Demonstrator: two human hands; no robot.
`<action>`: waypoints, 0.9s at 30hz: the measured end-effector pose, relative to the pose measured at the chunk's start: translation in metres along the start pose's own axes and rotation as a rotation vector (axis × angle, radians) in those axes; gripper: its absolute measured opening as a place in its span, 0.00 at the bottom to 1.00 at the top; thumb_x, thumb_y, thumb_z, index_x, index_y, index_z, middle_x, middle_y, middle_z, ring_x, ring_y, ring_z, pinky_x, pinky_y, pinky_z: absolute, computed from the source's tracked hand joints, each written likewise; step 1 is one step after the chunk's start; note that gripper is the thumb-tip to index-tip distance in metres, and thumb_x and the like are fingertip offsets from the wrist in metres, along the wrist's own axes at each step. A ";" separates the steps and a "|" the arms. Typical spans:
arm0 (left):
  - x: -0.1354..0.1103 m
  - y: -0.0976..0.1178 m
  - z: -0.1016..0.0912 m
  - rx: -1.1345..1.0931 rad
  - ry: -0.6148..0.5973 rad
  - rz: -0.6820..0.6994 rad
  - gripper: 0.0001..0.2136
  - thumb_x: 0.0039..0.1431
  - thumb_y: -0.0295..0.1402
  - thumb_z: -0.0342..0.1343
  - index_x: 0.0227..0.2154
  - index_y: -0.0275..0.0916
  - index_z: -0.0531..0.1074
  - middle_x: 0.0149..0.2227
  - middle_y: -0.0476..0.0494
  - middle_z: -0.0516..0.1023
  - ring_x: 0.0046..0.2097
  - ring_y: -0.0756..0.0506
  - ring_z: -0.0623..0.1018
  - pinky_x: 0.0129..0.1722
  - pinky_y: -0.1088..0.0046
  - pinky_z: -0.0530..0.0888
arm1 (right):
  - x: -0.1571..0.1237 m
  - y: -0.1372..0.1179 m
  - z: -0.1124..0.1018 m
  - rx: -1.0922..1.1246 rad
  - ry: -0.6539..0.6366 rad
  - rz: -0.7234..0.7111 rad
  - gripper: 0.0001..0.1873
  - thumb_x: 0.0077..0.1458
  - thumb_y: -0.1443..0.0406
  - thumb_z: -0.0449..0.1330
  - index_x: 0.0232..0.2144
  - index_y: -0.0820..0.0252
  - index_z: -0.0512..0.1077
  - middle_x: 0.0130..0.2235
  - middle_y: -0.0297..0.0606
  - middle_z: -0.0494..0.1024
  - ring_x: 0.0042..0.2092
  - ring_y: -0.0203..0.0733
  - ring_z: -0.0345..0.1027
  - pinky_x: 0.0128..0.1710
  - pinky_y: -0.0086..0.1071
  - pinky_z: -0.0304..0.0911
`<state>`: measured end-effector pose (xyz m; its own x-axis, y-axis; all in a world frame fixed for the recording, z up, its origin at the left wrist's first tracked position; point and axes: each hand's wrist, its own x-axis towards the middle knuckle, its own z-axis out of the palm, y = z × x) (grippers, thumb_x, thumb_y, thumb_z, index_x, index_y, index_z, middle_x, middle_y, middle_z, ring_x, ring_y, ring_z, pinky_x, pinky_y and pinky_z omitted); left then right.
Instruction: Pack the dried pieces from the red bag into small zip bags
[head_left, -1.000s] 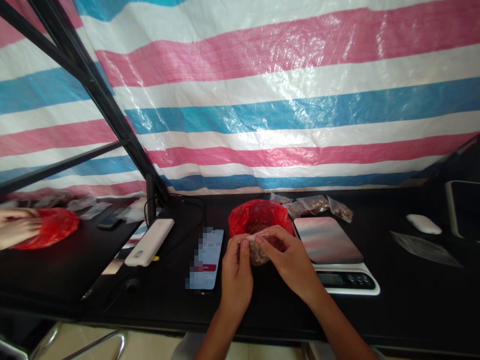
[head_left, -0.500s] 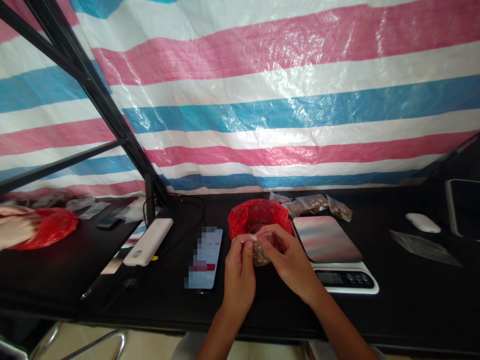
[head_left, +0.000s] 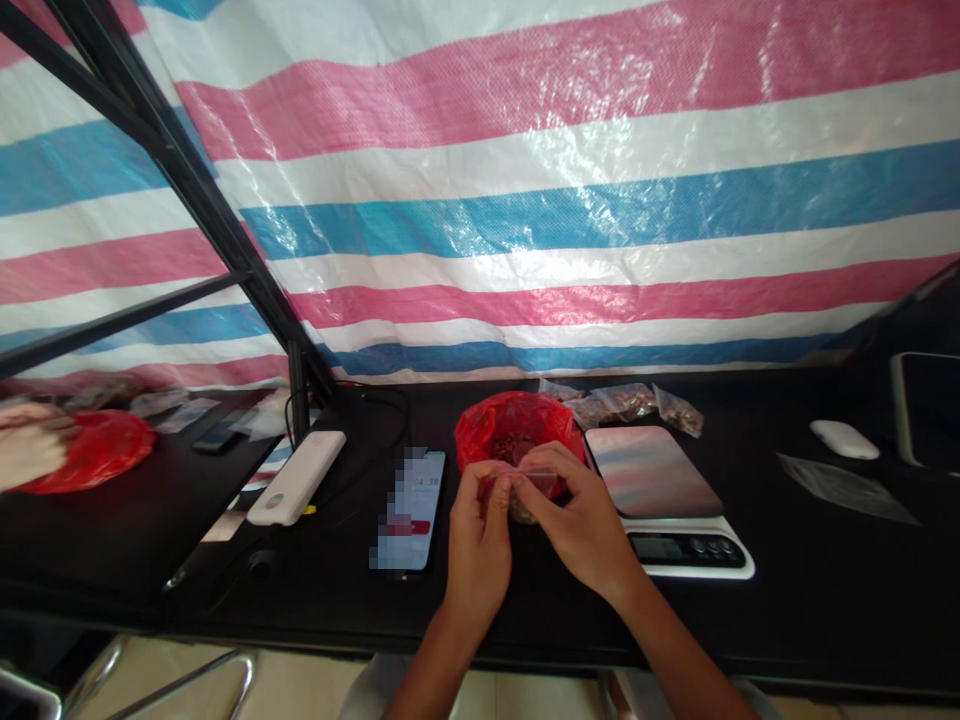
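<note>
My left hand [head_left: 478,540] and my right hand [head_left: 581,525] meet over the black table [head_left: 810,600], both pinching the top edge of a small clear plastic bag [head_left: 523,492] filled with brown bits. Just behind the hands sits an open red plastic bag [head_left: 516,428] holding more of the brown bits. A digital kitchen scale [head_left: 660,500] with a shiny platform stands right of my right hand.
A phone [head_left: 409,510] lies left of my hands, a white power bank [head_left: 298,478] with cables further left. Filled small clear bags [head_left: 630,402] lie behind the scale. Far right lie a white mouse [head_left: 844,439] and an empty clear bag [head_left: 844,487]. At the far left, another person's hand [head_left: 26,450] rests by a second red bag [head_left: 94,448].
My hands have kept working along the small bag's top edge and shifted slightly toward the red bag. The other person's hand at the left moved a little.
</note>
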<state>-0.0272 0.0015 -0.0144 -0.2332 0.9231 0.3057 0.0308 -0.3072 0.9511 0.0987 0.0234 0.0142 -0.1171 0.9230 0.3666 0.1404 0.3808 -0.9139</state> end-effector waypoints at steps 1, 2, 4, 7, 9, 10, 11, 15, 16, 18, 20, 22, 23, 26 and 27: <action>0.000 0.001 0.000 -0.023 -0.002 -0.002 0.10 0.68 0.42 0.56 0.40 0.40 0.74 0.40 0.45 0.79 0.43 0.45 0.80 0.46 0.70 0.75 | 0.000 0.000 0.000 0.004 0.009 -0.004 0.06 0.59 0.61 0.64 0.32 0.56 0.77 0.37 0.36 0.77 0.40 0.41 0.72 0.42 0.32 0.68; 0.000 0.001 0.000 -0.048 -0.001 -0.001 0.09 0.68 0.41 0.57 0.39 0.40 0.74 0.40 0.45 0.79 0.43 0.45 0.80 0.46 0.70 0.75 | -0.001 0.000 0.000 0.009 0.009 -0.006 0.06 0.59 0.61 0.64 0.32 0.56 0.77 0.37 0.36 0.77 0.41 0.41 0.72 0.42 0.32 0.68; 0.001 0.002 0.000 -0.094 0.002 0.020 0.08 0.66 0.39 0.58 0.38 0.40 0.74 0.39 0.45 0.79 0.43 0.46 0.80 0.46 0.70 0.75 | -0.001 0.000 0.000 0.019 -0.011 -0.003 0.06 0.60 0.60 0.64 0.34 0.56 0.78 0.38 0.37 0.77 0.42 0.41 0.73 0.43 0.32 0.68; 0.003 0.001 -0.005 -0.125 0.029 0.104 0.05 0.64 0.35 0.61 0.33 0.40 0.74 0.38 0.47 0.79 0.42 0.46 0.79 0.45 0.71 0.75 | -0.003 0.000 -0.001 0.014 -0.057 -0.001 0.07 0.60 0.59 0.64 0.35 0.55 0.80 0.39 0.37 0.77 0.42 0.40 0.72 0.41 0.31 0.67; 0.004 0.000 -0.009 -0.083 0.052 0.164 0.07 0.63 0.32 0.62 0.29 0.40 0.72 0.36 0.48 0.78 0.40 0.47 0.78 0.43 0.71 0.74 | -0.004 -0.001 -0.001 -0.001 -0.083 -0.011 0.07 0.60 0.60 0.64 0.33 0.55 0.80 0.38 0.36 0.75 0.41 0.39 0.72 0.38 0.30 0.67; 0.004 -0.001 -0.011 -0.044 0.060 0.192 0.07 0.62 0.31 0.62 0.28 0.40 0.71 0.35 0.48 0.77 0.39 0.47 0.77 0.43 0.71 0.73 | -0.005 -0.002 -0.001 -0.013 -0.088 -0.022 0.06 0.59 0.61 0.65 0.33 0.55 0.80 0.38 0.36 0.75 0.40 0.38 0.71 0.37 0.30 0.66; 0.004 0.000 -0.012 0.002 0.059 0.219 0.08 0.63 0.30 0.61 0.28 0.40 0.72 0.34 0.48 0.77 0.39 0.47 0.77 0.42 0.71 0.73 | -0.005 -0.002 -0.001 -0.028 -0.087 -0.035 0.05 0.58 0.62 0.65 0.32 0.55 0.80 0.38 0.36 0.74 0.39 0.38 0.71 0.37 0.30 0.66; 0.002 0.004 -0.014 0.157 0.005 0.339 0.07 0.65 0.28 0.58 0.29 0.41 0.73 0.34 0.48 0.77 0.39 0.46 0.77 0.42 0.70 0.73 | -0.005 -0.005 0.001 -0.086 -0.080 -0.079 0.03 0.57 0.66 0.63 0.30 0.56 0.77 0.38 0.36 0.75 0.40 0.39 0.72 0.40 0.31 0.66; 0.002 0.005 -0.014 0.189 -0.011 0.373 0.07 0.66 0.28 0.57 0.31 0.41 0.74 0.34 0.47 0.78 0.40 0.46 0.77 0.42 0.70 0.73 | -0.005 -0.005 0.001 -0.086 -0.076 -0.086 0.04 0.58 0.66 0.63 0.30 0.57 0.76 0.38 0.36 0.76 0.40 0.39 0.73 0.41 0.32 0.67; 0.001 0.007 -0.015 0.263 -0.022 0.432 0.05 0.67 0.28 0.56 0.37 0.42 0.76 0.39 0.46 0.80 0.44 0.45 0.77 0.46 0.68 0.73 | -0.002 -0.005 -0.001 -0.073 -0.030 -0.103 0.04 0.60 0.64 0.63 0.32 0.56 0.77 0.37 0.36 0.78 0.40 0.39 0.74 0.42 0.32 0.67; -0.001 0.008 -0.017 0.329 0.019 0.461 0.09 0.69 0.29 0.53 0.47 0.44 0.76 0.47 0.43 0.80 0.50 0.43 0.77 0.51 0.65 0.72 | 0.003 -0.003 -0.010 -0.075 0.109 -0.123 0.05 0.60 0.62 0.63 0.34 0.55 0.78 0.37 0.36 0.79 0.41 0.41 0.74 0.44 0.33 0.68; -0.002 0.007 -0.020 0.351 0.057 0.449 0.13 0.71 0.30 0.49 0.54 0.45 0.73 0.52 0.41 0.77 0.54 0.43 0.75 0.55 0.63 0.71 | 0.010 0.000 -0.028 -0.081 0.355 -0.122 0.08 0.59 0.58 0.65 0.35 0.55 0.80 0.38 0.36 0.80 0.41 0.42 0.74 0.43 0.35 0.68; -0.002 0.007 -0.021 0.344 0.062 0.434 0.14 0.72 0.31 0.48 0.55 0.46 0.73 0.52 0.42 0.77 0.54 0.43 0.75 0.54 0.63 0.71 | 0.014 0.003 -0.041 -0.072 0.512 -0.107 0.10 0.58 0.57 0.65 0.37 0.56 0.80 0.38 0.37 0.81 0.39 0.42 0.74 0.40 0.35 0.69; -0.002 0.006 -0.026 0.306 0.038 0.375 0.15 0.74 0.31 0.44 0.51 0.47 0.75 0.49 0.43 0.77 0.50 0.45 0.76 0.51 0.66 0.72 | 0.023 0.014 -0.088 -0.089 0.934 -0.024 0.19 0.56 0.51 0.66 0.42 0.59 0.79 0.33 0.37 0.80 0.29 0.40 0.70 0.30 0.35 0.67; -0.001 0.005 -0.027 0.298 0.034 0.356 0.15 0.74 0.32 0.44 0.49 0.46 0.76 0.48 0.44 0.77 0.49 0.45 0.76 0.50 0.67 0.72 | 0.025 0.020 -0.105 -0.139 1.039 -0.015 0.20 0.56 0.51 0.65 0.43 0.60 0.79 0.34 0.38 0.79 0.28 0.40 0.70 0.29 0.35 0.68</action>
<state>-0.0529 -0.0076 -0.0108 -0.1892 0.7626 0.6186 0.3911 -0.5193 0.7598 0.2016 0.0594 0.0234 0.7727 0.4867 0.4075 0.2656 0.3352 -0.9039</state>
